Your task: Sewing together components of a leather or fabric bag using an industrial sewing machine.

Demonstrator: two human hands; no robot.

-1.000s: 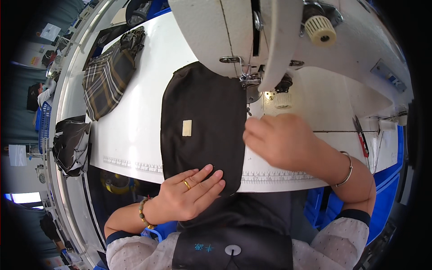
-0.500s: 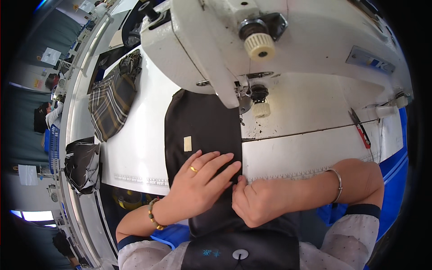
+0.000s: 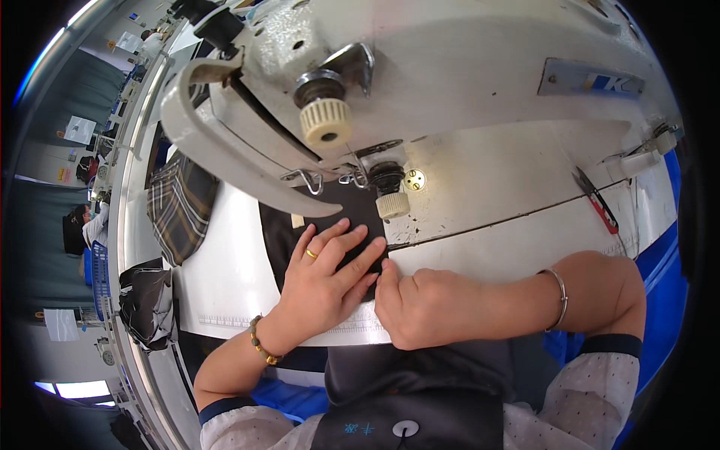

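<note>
A dark fabric panel [image 3: 285, 247] lies on the white sewing table, its far end under the head of a white sewing machine [image 3: 465, 75]. A small pale label [image 3: 298, 220] shows on it, just ahead of my left fingers. My left hand [image 3: 319, 289] rests on the panel with its fingers spread, a ring and a beaded bracelet on that side. Beside it, my right hand [image 3: 424, 304] is closed at the panel's near right edge, thumb and fingers pinched together. The machine's curved white lever [image 3: 225, 161] partly covers the panel; the needle point is hard to make out.
Red-handled thread snips [image 3: 600, 206] lie on the table at right. Plaid cloth [image 3: 180, 202] and a crumpled dark-and-white bundle [image 3: 146, 304] are at left. Beyond are a blue basket [image 3: 99, 277] and a seated person [image 3: 91, 225]. A ruler strip [image 3: 217, 320] runs along the near edge.
The panel has slid away from me, farther under the machine head; its near part no longer hangs over the table edge. Both hands moved forward with it. The view has shifted.
</note>
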